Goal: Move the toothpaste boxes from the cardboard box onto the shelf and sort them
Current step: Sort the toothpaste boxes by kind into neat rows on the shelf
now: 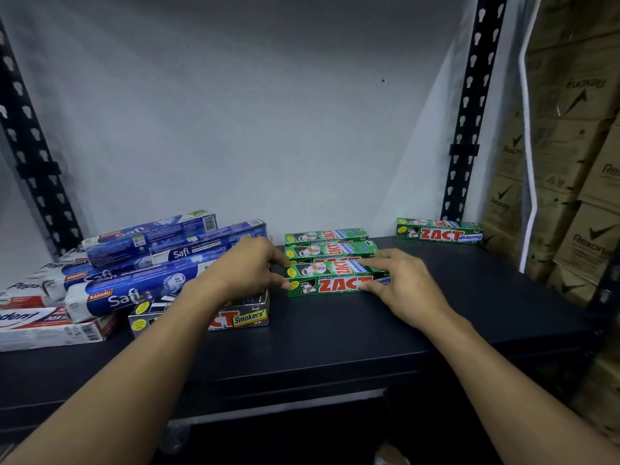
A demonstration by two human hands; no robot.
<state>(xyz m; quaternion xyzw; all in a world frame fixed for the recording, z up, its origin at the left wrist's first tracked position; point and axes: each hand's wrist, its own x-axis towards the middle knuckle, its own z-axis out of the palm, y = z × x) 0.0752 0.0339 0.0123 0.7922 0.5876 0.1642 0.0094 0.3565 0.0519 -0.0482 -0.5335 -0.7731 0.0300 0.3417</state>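
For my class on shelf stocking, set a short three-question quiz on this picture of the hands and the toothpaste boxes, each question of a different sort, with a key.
1. True or false: both hands touch the front green Zact box.
2. Multiple choice: the lone green Zact box lies (a) on the blue Safi boxes, (b) apart at the back right of the shelf, (c) in the left hand.
3. Fill in: the blue Safi boxes are piled to the ___ of the green row.

Key
1. True: left hand at its left end, right hand at its right end.
2. b
3. left
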